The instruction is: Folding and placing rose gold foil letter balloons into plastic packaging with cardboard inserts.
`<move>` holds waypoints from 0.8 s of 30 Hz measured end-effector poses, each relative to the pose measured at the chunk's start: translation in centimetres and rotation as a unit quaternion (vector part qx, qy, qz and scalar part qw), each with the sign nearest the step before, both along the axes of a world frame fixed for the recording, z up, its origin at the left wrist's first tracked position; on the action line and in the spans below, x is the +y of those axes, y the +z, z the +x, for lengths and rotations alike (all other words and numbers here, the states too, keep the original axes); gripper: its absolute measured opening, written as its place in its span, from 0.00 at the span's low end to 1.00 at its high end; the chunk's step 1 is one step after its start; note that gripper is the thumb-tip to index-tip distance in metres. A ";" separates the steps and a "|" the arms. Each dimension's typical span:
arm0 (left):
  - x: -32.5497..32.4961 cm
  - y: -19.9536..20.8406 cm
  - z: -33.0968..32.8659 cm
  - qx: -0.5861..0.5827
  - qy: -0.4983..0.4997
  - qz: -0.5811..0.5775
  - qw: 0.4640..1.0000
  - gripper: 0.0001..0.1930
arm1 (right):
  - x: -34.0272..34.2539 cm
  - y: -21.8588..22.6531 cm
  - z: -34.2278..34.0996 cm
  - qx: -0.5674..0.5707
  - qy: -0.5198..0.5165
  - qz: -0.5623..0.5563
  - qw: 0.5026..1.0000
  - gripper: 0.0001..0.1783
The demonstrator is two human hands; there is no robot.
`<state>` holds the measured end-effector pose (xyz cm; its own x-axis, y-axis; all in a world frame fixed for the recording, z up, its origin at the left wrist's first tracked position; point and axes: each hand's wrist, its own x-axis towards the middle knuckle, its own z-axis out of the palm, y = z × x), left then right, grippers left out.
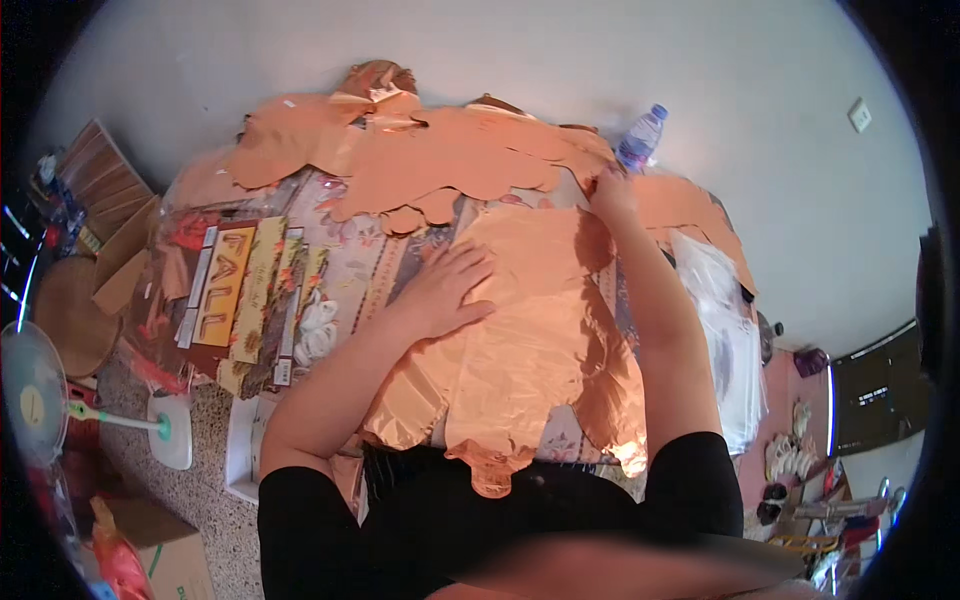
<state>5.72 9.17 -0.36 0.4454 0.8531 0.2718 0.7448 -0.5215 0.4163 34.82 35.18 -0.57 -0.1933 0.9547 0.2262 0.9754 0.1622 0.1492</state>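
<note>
A flat, copper-coloured foil balloon (pixel 530 300) without air lies over the front of the table, its crinkled lower lobes hanging toward me. My left hand (pixel 446 288) rests on its left side, palm down and fingers spread. At the far right, my right hand (pixel 612 192) has its fingers drawn together at the foil's edge, beside a pile of more copper foil balloons (pixel 440 155). What those fingers pinch is too small to make out.
A plastic water bottle (pixel 642 138) stands by the wall behind my right hand. Clear plastic bags (pixel 722 335) lie along the table's right side. To the left are printed packages (pixel 218 288) and a white ribbon bundle (pixel 318 325). A fan (pixel 35 400) stands on the floor.
</note>
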 end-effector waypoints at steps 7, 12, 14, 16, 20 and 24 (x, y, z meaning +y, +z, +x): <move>0.1 -0.7 0.0 0.002 -0.004 0.014 1.000 0.32 | 1.3 -0.6 0.4 0.037 0.010 0.036 0.999 0.15; 0.3 -1.0 0.2 -0.009 -0.018 0.026 0.999 0.31 | 1.8 -1.4 1.3 0.115 -0.062 0.061 0.990 0.12; 0.3 -1.1 0.0 -0.011 -0.017 0.024 0.999 0.31 | 1.6 -1.4 1.2 0.100 -0.059 0.057 0.992 0.13; 0.0 -0.9 -0.4 -0.017 -0.018 0.022 0.999 0.31 | 0.4 -0.5 -0.1 0.199 0.033 0.113 0.973 0.16; -0.4 -0.2 -0.5 -0.001 -0.004 -0.001 1.000 0.33 | 3.5 -2.0 1.6 0.354 0.012 0.156 0.922 0.23; 0.0 0.1 0.2 -0.002 -0.013 0.008 1.000 0.32 | 5.3 -2.5 5.7 0.451 -0.029 0.162 0.877 0.23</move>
<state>5.94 9.21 -0.23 0.4655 0.8369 0.2878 0.7293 -0.5470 0.4111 40.53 40.47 -3.12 0.2509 0.8139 0.5241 0.7263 0.1996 -0.6577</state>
